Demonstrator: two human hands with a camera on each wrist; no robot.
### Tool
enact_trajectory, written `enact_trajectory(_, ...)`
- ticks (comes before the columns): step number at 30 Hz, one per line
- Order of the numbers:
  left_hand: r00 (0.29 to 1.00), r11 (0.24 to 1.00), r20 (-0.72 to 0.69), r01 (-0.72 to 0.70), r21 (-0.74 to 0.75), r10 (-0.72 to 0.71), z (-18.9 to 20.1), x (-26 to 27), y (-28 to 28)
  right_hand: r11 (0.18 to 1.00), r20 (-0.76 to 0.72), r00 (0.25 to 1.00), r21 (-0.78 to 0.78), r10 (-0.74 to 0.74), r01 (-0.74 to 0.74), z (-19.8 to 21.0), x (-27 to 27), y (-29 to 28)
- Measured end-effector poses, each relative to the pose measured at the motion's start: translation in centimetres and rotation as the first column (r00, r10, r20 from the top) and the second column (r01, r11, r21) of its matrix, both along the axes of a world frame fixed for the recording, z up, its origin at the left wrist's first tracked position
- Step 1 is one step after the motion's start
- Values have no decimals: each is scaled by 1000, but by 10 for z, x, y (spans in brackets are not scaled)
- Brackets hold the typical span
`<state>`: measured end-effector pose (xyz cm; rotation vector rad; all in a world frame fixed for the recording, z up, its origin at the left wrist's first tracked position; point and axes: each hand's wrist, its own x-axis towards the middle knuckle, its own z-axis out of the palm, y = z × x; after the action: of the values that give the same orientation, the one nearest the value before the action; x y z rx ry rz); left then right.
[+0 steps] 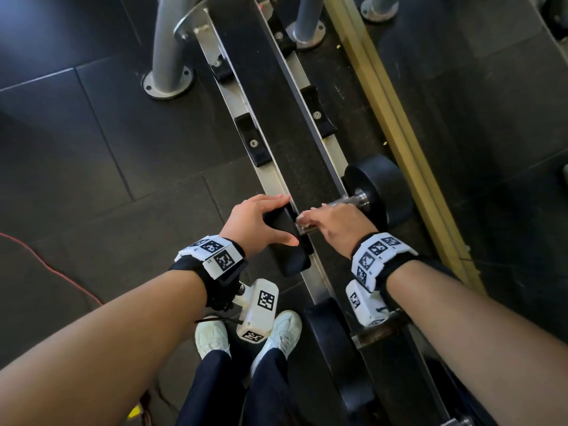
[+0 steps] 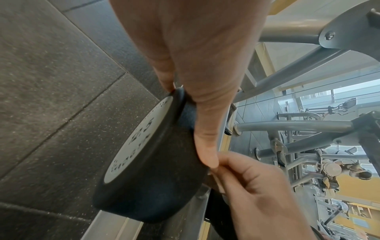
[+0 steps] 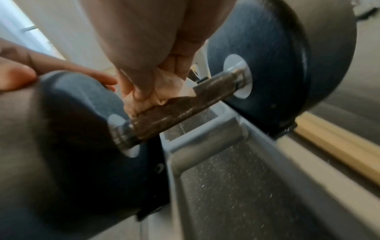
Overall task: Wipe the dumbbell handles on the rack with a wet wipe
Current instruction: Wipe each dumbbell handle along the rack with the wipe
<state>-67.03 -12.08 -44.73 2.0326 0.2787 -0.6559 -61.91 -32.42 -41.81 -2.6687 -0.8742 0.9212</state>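
Observation:
A black dumbbell lies across the rack rails (image 1: 272, 176). My left hand (image 1: 287, 219) grips its near head (image 1: 289, 256), thumb on one side and fingers on the other; the left wrist view shows that head (image 2: 148, 170) with a white numbered end face. My right hand (image 1: 325, 218) holds a crumpled wet wipe (image 3: 166, 87) against the rusty knurled handle (image 3: 185, 108), close to the near head. The handle's far stretch (image 1: 353, 199) is bare up to the far head (image 1: 381, 192). In the head view my right hand hides most of the wipe.
A second dumbbell (image 1: 338, 348) sits on the rack just under my right wrist. Empty black saddles (image 1: 253, 139) line the rails farther along. Grey rack posts (image 1: 172, 56) stand beyond, a yellow strip (image 1: 399, 133) runs along the right, and a red cable (image 1: 46, 262) lies on the floor.

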Motion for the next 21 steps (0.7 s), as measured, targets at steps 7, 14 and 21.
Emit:
enact_trajectory(7,1000,1000,-8,-4,0,4,0,0,1,978,126,988,-178,-84,106,4,12,-9)
enact_trajectory(14,1000,1000,-10,-17,7,17,2,-1,-1,998,-30,1000,-56,9,-11,-1,-4,-3)
enact_trajectory(21,1000,1000,-19,-25,-2,25,2,0,-1,995,118,988,33,-98,95,-4,-19,-12)
